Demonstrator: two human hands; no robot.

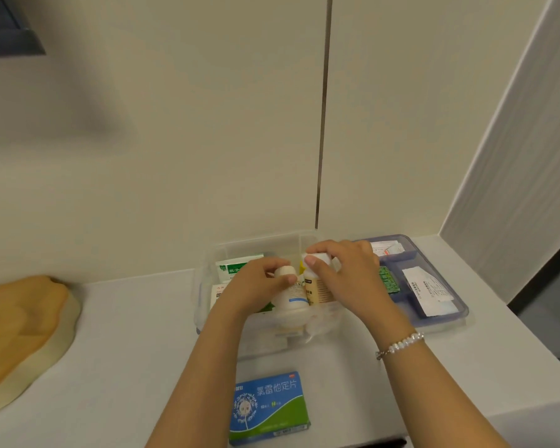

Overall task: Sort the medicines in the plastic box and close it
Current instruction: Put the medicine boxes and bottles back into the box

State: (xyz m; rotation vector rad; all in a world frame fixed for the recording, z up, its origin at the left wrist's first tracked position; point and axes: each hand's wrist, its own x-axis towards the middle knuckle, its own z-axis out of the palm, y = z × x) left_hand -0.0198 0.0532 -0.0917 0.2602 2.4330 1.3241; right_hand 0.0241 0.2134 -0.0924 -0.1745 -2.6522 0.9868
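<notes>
clear box [207, 286]: on counter against wall, holds two bottles and packets | left hand [256, 286]: gripping white bottle [290, 297] inside box | right hand [346, 273]: gripping beige bottle [319, 287] by its cap | blue tray [434, 253]: beside box, right, holding packets | blue-green carton [269, 407]: on counter [126, 350], near front edge

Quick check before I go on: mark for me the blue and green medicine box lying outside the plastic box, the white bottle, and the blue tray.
blue and green medicine box [268, 407], head view, middle of its printed top face.
white bottle [290, 297], head view, on its label.
blue tray [464, 310], head view, near right rim.
</notes>
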